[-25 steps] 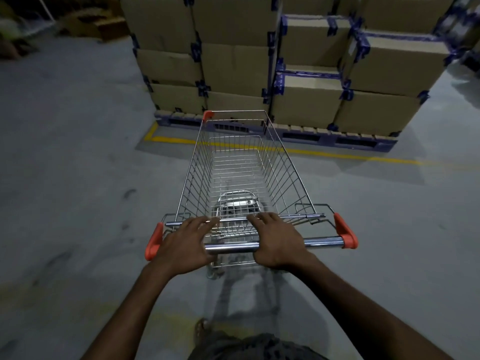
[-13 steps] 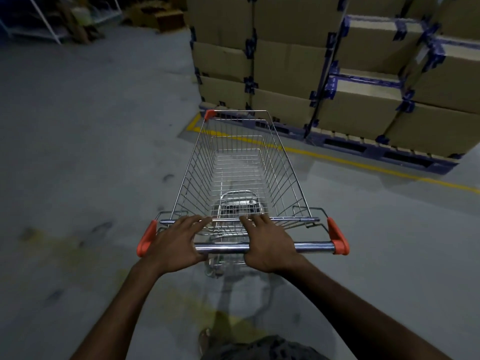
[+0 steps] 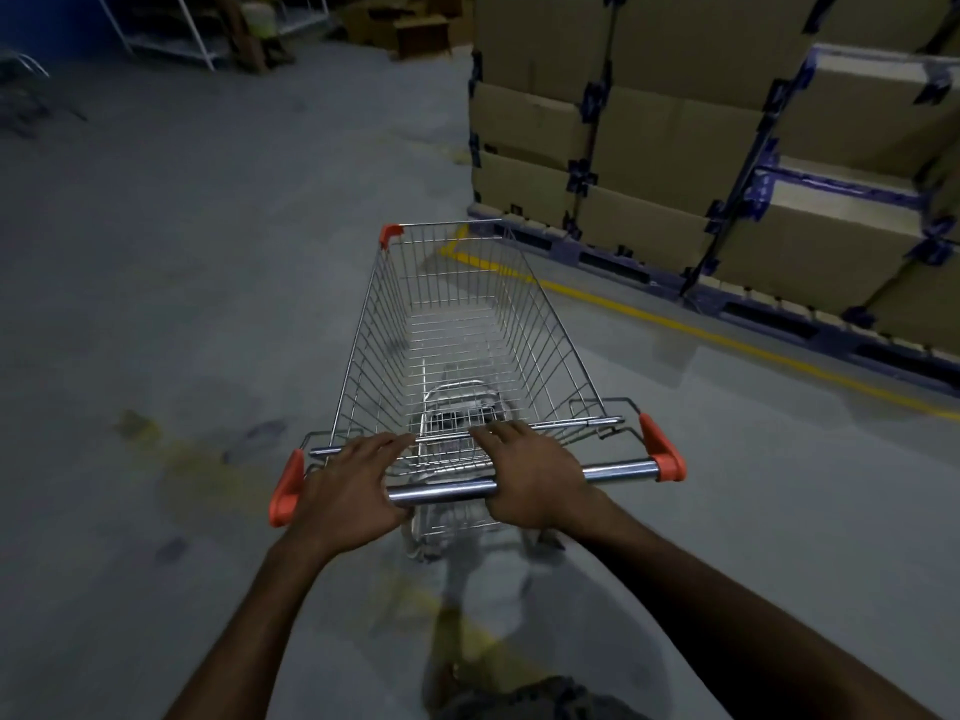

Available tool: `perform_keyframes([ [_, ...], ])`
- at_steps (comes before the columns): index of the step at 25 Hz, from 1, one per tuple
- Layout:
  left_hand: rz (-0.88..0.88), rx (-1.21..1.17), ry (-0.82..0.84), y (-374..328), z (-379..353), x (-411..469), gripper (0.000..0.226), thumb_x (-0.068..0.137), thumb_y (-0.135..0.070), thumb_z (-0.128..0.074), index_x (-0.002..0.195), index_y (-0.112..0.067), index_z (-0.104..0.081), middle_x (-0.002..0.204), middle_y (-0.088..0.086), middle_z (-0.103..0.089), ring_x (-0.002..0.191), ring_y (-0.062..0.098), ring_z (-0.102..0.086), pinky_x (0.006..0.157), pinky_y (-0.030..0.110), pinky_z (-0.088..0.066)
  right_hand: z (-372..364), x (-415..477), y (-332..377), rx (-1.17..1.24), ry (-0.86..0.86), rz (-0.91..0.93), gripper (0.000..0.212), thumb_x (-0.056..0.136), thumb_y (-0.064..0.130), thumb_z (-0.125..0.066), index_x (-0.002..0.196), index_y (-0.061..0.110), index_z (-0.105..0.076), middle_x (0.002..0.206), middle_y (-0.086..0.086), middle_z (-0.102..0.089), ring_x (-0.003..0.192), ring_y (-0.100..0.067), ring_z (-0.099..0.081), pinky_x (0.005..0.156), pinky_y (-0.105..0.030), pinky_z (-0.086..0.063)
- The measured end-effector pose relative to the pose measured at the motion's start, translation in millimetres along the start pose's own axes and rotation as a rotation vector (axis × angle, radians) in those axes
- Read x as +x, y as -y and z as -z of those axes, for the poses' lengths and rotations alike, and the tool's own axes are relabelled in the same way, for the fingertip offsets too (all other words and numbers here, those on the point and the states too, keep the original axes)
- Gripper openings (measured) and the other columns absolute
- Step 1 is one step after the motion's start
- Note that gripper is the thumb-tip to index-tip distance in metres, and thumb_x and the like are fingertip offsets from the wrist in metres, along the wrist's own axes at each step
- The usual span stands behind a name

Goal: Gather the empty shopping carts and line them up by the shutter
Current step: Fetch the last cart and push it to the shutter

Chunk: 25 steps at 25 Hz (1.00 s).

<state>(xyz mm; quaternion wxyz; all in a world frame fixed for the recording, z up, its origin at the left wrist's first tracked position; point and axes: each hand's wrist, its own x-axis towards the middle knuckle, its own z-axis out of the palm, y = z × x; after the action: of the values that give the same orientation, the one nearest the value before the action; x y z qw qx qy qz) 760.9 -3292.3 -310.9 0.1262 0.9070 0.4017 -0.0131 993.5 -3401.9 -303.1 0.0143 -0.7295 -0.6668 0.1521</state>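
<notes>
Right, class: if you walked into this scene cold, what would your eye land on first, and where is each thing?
First the empty wire shopping cart, centre frame on the grey floor, with orange caps at its handle ends. The left hand and right hand both rest on its chrome handle. Next, the tall stack of taped cardboard boxes on pallets, upper right, behind a yellow floor line.

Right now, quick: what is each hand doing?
Left hand: closed on the cart handle, fingers over it.
Right hand: closed on the same handle.
</notes>
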Motion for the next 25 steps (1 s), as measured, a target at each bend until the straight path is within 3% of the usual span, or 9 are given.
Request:
perform_keyframes([
  [10,0.182,-0.024,-0.078,60,16,5,0.088,0.078,-0.057,-0.067,0.156,-0.04,-0.03,0.158,-0.012,-0.039,0.143,0.017,-0.037,0.102,0.041,-0.047,19,94,44,-0.066,0.049,0.126,0.094,0.066,0.04,-0.062,0.155,0.034,-0.032,0.159,0.003,-0.042,0.144,-0.024,-0.04,0.102,-0.049,-0.051],
  [21,0.325,-0.079,-0.102,151,42,25,0.09,0.075,-0.054,-0.073,0.155,-0.038,-0.035,0.156,-0.007,-0.043,0.142,0.019,-0.04,0.106,0.038,-0.042,26,204,101,-0.104,0.036,0.312,0.093,0.068,0.041,-0.066,0.155,0.03,-0.036,0.155,0.002,-0.046,0.139,-0.022,-0.044,0.1,-0.048,-0.052],
  [25,0.412,-0.109,-0.066,191,52,45,0.096,0.074,-0.055,-0.076,0.157,-0.043,-0.028,0.16,-0.009,-0.036,0.145,0.017,-0.036,0.111,0.037,-0.038,33,259,106,-0.122,0.09,0.439,0.096,0.074,0.049,-0.066,0.16,0.034,-0.026,0.163,-0.001,-0.035,0.147,-0.027,-0.033,0.108,-0.048,-0.044],
])
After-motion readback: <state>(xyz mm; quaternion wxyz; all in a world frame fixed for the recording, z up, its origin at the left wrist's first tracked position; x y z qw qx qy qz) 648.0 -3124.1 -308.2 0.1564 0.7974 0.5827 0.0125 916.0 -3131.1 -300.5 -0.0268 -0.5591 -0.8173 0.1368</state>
